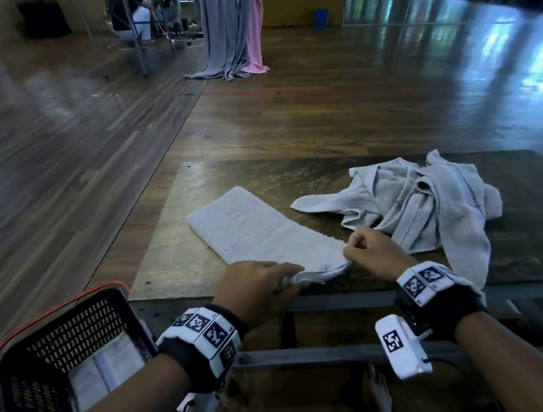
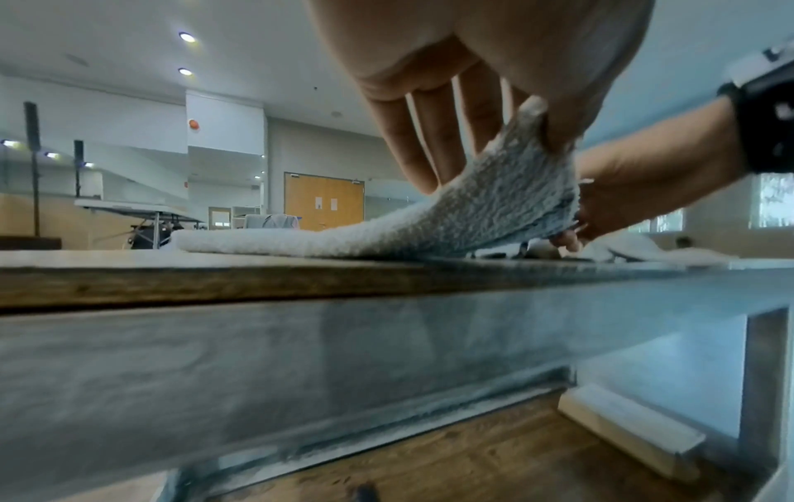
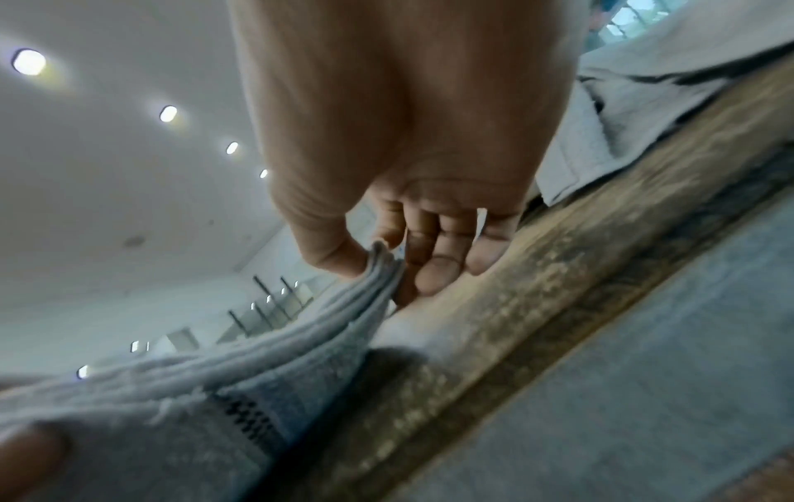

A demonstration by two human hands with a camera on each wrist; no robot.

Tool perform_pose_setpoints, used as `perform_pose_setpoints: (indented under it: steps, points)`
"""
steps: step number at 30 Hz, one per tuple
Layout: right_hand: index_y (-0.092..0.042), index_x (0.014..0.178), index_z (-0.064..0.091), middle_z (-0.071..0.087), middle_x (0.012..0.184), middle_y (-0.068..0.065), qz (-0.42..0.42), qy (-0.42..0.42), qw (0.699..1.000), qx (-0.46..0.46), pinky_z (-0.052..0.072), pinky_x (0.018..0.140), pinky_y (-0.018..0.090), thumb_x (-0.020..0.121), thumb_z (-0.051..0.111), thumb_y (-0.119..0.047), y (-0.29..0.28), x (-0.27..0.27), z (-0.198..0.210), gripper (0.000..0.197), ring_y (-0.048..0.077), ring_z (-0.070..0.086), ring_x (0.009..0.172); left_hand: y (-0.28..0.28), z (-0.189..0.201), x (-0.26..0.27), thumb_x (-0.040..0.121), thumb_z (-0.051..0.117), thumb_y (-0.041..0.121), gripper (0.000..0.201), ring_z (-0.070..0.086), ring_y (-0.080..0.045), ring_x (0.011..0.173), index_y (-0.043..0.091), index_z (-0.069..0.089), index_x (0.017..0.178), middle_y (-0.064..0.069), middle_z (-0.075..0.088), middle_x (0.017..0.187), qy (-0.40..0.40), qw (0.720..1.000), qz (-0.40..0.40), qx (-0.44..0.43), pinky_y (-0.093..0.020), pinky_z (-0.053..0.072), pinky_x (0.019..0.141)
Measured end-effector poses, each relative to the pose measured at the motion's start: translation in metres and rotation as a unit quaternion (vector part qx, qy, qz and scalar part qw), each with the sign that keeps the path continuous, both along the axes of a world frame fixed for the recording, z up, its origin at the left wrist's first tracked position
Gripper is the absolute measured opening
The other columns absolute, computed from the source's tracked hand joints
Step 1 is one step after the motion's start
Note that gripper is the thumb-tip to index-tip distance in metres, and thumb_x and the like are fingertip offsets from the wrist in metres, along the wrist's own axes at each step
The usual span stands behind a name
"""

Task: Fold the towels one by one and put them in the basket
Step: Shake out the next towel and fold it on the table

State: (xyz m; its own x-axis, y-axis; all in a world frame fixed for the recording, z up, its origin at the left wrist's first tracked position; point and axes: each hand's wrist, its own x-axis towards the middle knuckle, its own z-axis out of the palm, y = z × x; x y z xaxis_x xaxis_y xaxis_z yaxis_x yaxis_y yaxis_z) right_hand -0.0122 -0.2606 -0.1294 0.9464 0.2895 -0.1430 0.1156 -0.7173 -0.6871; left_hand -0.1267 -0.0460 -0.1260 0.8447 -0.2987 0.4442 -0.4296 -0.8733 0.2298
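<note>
A pale grey towel (image 1: 259, 231) lies folded into a long strip on the wooden table (image 1: 293, 171), running from the middle toward the near edge. My left hand (image 1: 260, 285) pinches its near left corner, lifting that end (image 2: 502, 203) off the table. My right hand (image 1: 372, 251) pinches the near right corner (image 3: 378, 268) between thumb and fingers. A rumpled heap of grey towels (image 1: 428, 202) lies just right of my right hand, one end hanging over the near edge. The black mesh basket (image 1: 49, 342) stands low at the left, with a folded towel (image 1: 108, 369) inside.
The table's metal frame (image 1: 345, 301) runs under the near edge. Grey and pink cloths (image 1: 233, 27) hang on a rack far across the wooden floor. Another table (image 1: 135, 23) with a seated person stands at the back.
</note>
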Motion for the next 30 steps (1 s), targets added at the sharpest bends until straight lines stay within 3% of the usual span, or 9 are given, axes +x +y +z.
perform_pose_setpoints:
  steps: [2, 6, 9, 11, 13, 18, 21, 24, 30]
  points:
    - [-0.022, 0.086, 0.057, 0.062, 0.084, 0.002, -0.006, 0.005, 0.997, 0.083, 0.046, 0.074, 0.034, 0.083, 0.060, -0.020, -0.012, -0.002, 0.010, 0.005, 0.019, 0.059, 0.079, -0.008, 0.010, -0.002, 0.083, 0.058, 0.047, 0.027, 0.069, -0.008, 0.068, 0.030, 0.070, 0.100, 0.008, 0.075, 0.084, -0.008, 0.998, 0.023, -0.049, -0.023, 0.054, 0.055]
    - [-0.024, 0.087, 0.066, 0.065, 0.092, 0.004, 0.031, 0.025, 0.971, 0.234, 0.051, 0.069, 0.027, 0.089, 0.055, -0.018, -0.034, -0.014, 0.031, 0.013, 0.012, 0.061, 0.076, -0.018, 0.024, -0.009, 0.086, 0.058, 0.045, 0.027, 0.063, 0.001, 0.079, 0.028, 0.069, 0.104, 0.010, 0.073, 0.092, 0.063, 0.976, 0.032, -0.206, -0.018, 0.051, 0.068]
    - [-0.017, 0.091, 0.067, 0.066, 0.094, 0.007, 0.063, 0.076, 0.945, 0.312, 0.050, 0.073, 0.029, 0.085, 0.054, -0.009, -0.045, -0.016, 0.040, 0.016, 0.018, 0.062, 0.082, -0.021, 0.029, -0.015, 0.084, 0.063, 0.032, 0.014, 0.063, 0.001, 0.078, 0.027, 0.070, 0.096, 0.009, 0.071, 0.087, 0.154, 0.903, 0.023, -0.401, -0.014, 0.050, 0.064]
    - [-0.016, 0.094, 0.065, 0.067, 0.091, 0.004, 0.080, 0.084, 0.946, 0.302, 0.050, 0.072, 0.025, 0.085, 0.051, 0.004, -0.046, -0.013, 0.040, 0.026, 0.018, 0.061, 0.082, -0.021, 0.030, -0.019, 0.085, 0.063, 0.026, 0.011, 0.067, -0.010, 0.081, 0.020, 0.070, 0.092, 0.001, 0.072, 0.086, 0.204, 0.837, 0.017, -0.508, -0.024, 0.055, 0.062]
    - [-0.022, 0.093, 0.063, 0.067, 0.092, -0.001, 0.083, 0.066, 0.962, 0.250, 0.050, 0.071, 0.018, 0.085, 0.054, 0.004, -0.039, -0.010, 0.039, 0.028, 0.011, 0.063, 0.083, -0.017, 0.029, -0.022, 0.086, 0.063, 0.025, 0.010, 0.068, -0.017, 0.082, 0.019, 0.069, 0.091, -0.001, 0.072, 0.086, 0.224, 0.809, 0.022, -0.543, -0.031, 0.058, 0.060]
    - [-0.021, 0.094, 0.063, 0.066, 0.094, -0.004, 0.087, 0.026, 0.983, 0.162, 0.046, 0.068, 0.011, 0.088, 0.061, -0.016, 0.000, 0.007, 0.028, 0.009, 0.006, 0.061, 0.088, 0.002, 0.013, -0.012, 0.085, 0.064, 0.028, 0.013, 0.066, -0.026, 0.079, 0.017, 0.069, 0.083, -0.006, 0.068, 0.079, 0.198, 0.829, 0.115, -0.509, -0.046, 0.057, 0.069]
    - [-0.024, 0.088, 0.062, 0.065, 0.086, -0.010, 0.062, 0.038, 0.986, 0.152, 0.043, 0.062, 0.013, 0.088, 0.062, -0.023, 0.031, 0.019, 0.017, 0.001, 0.003, 0.060, 0.080, 0.023, -0.001, 0.002, 0.085, 0.064, 0.030, 0.020, 0.057, -0.020, 0.064, 0.011, 0.065, 0.078, -0.003, 0.060, 0.069, 0.180, 0.848, 0.201, -0.456, -0.041, 0.054, 0.064]
    - [-0.026, 0.087, 0.059, 0.059, 0.079, -0.018, 0.039, -0.018, 0.993, 0.113, 0.037, 0.060, 0.013, 0.088, 0.062, -0.030, 0.061, 0.033, 0.006, 0.005, -0.005, 0.053, 0.073, 0.046, -0.011, 0.017, 0.088, 0.059, 0.033, 0.026, 0.057, -0.021, 0.070, 0.009, 0.063, 0.079, -0.009, 0.064, 0.076, 0.175, 0.873, 0.248, -0.382, -0.033, 0.048, 0.065]
    - [-0.016, 0.089, 0.062, 0.064, 0.086, 0.001, 0.016, -0.114, 0.993, -0.036, 0.041, 0.073, 0.030, 0.091, 0.052, -0.033, 0.107, 0.052, -0.007, 0.020, 0.022, 0.059, 0.087, 0.083, -0.015, 0.044, 0.089, 0.054, 0.037, 0.025, 0.057, -0.020, 0.083, 0.014, 0.061, 0.083, -0.005, 0.066, 0.091, 0.201, 0.910, 0.284, -0.228, -0.031, 0.046, 0.073]
